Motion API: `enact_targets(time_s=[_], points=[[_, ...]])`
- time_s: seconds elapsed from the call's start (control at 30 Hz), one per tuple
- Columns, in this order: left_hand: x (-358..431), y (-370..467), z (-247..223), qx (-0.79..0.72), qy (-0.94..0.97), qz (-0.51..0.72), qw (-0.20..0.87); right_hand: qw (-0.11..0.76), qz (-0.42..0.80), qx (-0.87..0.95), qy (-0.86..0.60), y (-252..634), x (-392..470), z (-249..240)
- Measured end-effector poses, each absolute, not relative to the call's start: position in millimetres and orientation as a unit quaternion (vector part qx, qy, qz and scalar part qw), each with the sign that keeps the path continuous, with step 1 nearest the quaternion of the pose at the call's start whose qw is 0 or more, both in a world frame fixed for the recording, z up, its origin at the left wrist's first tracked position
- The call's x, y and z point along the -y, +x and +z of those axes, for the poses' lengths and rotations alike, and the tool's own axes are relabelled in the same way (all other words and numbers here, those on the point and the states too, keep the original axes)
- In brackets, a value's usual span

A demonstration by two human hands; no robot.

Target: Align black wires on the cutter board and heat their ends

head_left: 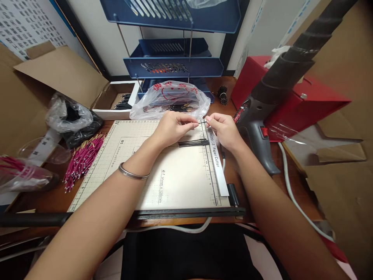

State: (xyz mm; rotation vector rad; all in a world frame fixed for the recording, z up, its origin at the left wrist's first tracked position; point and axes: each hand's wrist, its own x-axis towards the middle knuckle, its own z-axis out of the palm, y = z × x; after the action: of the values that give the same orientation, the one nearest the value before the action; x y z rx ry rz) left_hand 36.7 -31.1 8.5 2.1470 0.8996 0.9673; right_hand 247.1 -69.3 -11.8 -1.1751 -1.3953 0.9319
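Observation:
Above the top right corner of a cream paper cutter board (180, 171), a thin black piece (202, 122) spans the small gap between my two hands. My left hand (177, 127), coming from the left, pinches its left end between thumb and fingertips. The right end is pinched by my right hand (222, 128). Just below my hands, several thin black strips (192, 143) lie side by side on the board, their right ends near the ruler edge. A clear plastic bag (171, 97) with dark and gold-tipped pieces sits just behind the board.
Magenta wires (84, 159) lie left of the board, near a black bag (78, 124) and an open box (116, 97). Blue shelves (175, 67) stand behind. A heat gun (259, 112) and red box (291, 101) are at the right. The cutter's black arm (186, 213) runs along the front.

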Motion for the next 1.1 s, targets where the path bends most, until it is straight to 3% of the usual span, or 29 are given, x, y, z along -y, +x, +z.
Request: enact_targets(time_s=[0.6,1.1], points=[[29.8,34.8,10.1,-0.381,0.807,0.366,0.265,0.554,0.431,0.507,-0.501,247.3,70.1,-8.0],[31.6,35.0,9.4,-0.381,0.837,0.314,0.237,0.477,0.386,0.578,-0.538,248.5,70.0,-12.1]])
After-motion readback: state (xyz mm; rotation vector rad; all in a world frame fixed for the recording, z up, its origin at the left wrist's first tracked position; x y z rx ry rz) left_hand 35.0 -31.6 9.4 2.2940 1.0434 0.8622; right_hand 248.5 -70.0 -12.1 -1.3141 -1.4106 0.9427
